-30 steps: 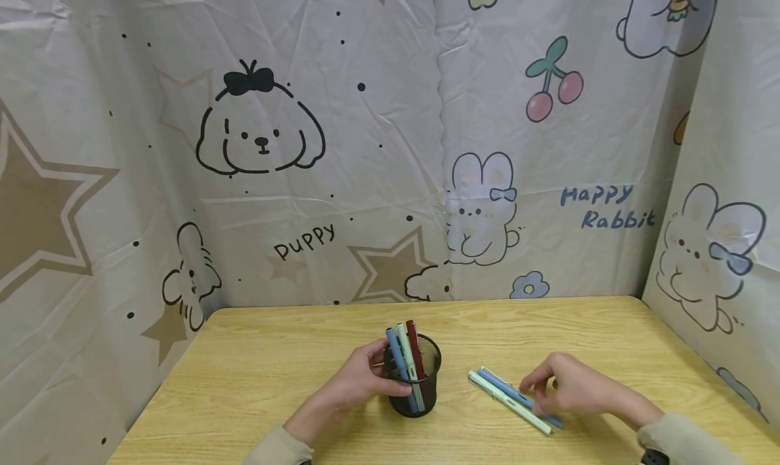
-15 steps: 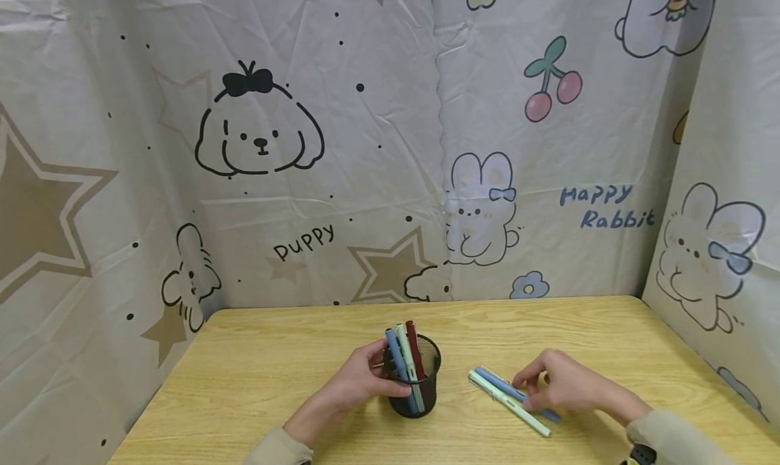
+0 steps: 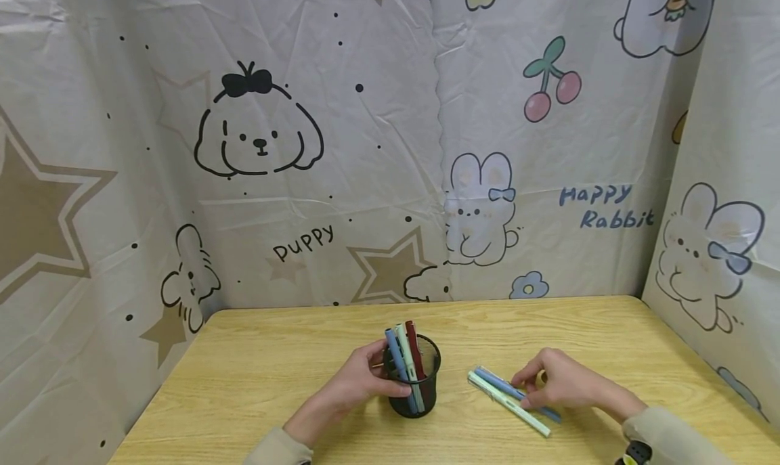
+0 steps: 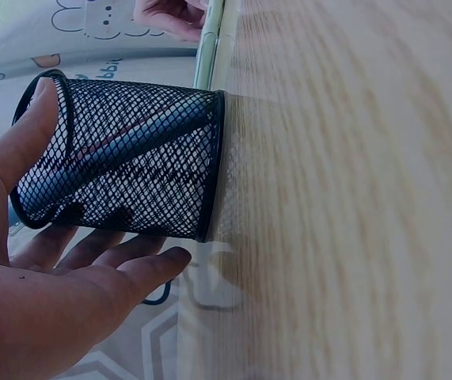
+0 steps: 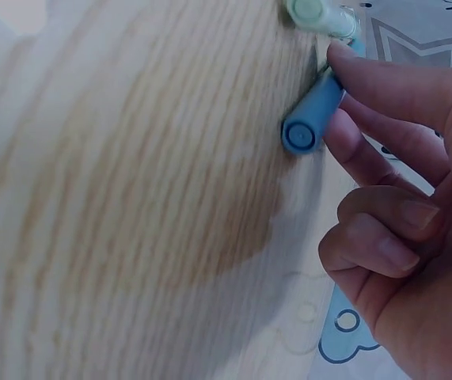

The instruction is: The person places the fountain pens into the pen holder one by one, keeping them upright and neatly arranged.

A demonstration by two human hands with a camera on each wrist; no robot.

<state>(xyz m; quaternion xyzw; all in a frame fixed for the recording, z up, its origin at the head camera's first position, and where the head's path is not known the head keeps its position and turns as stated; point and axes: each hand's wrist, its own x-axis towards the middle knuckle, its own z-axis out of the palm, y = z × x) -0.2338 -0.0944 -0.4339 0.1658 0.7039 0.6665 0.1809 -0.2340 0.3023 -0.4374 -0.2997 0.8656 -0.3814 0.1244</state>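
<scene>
My left hand (image 3: 356, 384) holds a black mesh pen holder (image 3: 430, 384) upright on the table, its thumb at the near side and its fingers round the far left side. Inside stand a blue pen (image 3: 395, 348), a pale green pen (image 3: 404, 343) and a dark red pen (image 3: 414, 343). To the right, my right hand (image 3: 567, 382) pinches a second blue pen (image 5: 318, 112) between thumb and fingers; it lies at or close to the tabletop. Right beside that pen lies another pale green pen (image 3: 518, 414). In the right wrist view the other fingers are curled toward the palm.
The wood-grain table (image 3: 292, 357) ends at a printed curtain (image 3: 365, 147) that hangs behind and along both sides. A dark watch (image 3: 636, 453) shows at the right sleeve.
My right hand has shifted slightly left and away from me along the blue pen, which has turned a little beside the green one. My left hand and the pen holder have stayed put.
</scene>
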